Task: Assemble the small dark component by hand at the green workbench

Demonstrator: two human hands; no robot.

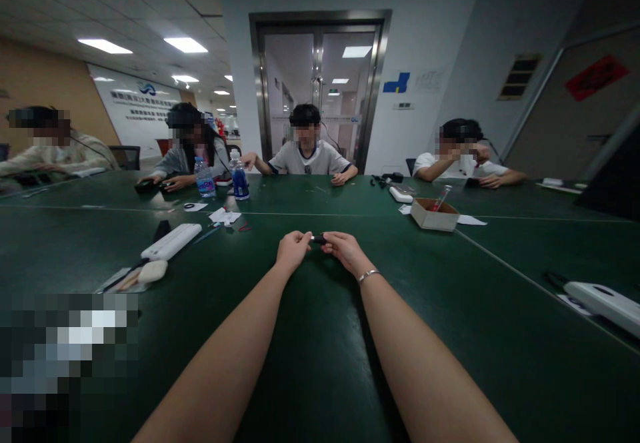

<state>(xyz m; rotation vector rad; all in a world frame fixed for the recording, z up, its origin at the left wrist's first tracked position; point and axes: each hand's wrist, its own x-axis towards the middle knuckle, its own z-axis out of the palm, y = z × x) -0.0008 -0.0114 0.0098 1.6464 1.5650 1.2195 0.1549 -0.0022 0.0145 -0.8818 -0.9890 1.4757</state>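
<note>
2 bare forearms, thin silver bracelet (369, 274) on right wrist

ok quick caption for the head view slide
Left hand and right hand pinch a small black part between them above a green table.

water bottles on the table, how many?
2. One bottle stands on the far left of the green table, the other bottle just right of it. More may be hidden behind the people.

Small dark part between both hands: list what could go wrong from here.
1. The small dark part is pinched only by fingertips of the left hand and right hand, above the table; it could slip.
2. On the dark green top it may be hard to spot.
3. It is too small to judge the grip.
</note>
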